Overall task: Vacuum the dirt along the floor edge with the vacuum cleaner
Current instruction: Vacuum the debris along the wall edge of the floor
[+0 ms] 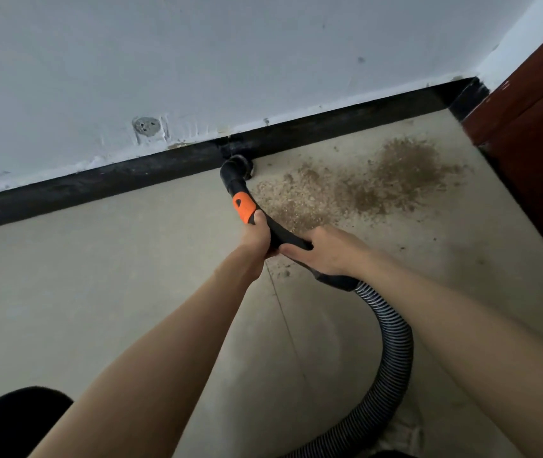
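A black vacuum handle (278, 231) with an orange slider (243, 207) curves down to a round nozzle (237, 166) that touches the floor at the black skirting board (131, 175). My left hand (257, 241) grips the handle just below the orange part. My right hand (324, 251) grips the handle further back, where it joins the ribbed black hose (392, 352). Brown dirt (369, 183) is spread over the beige floor to the right of the nozzle, along the skirting.
A white wall (230, 61) with a patched spot (146, 126) rises behind the skirting. A dark red wooden door or cabinet (538, 120) stands at the right corner. A dark object (15, 414) sits at the bottom left. The hose loops down past the bottom edge.
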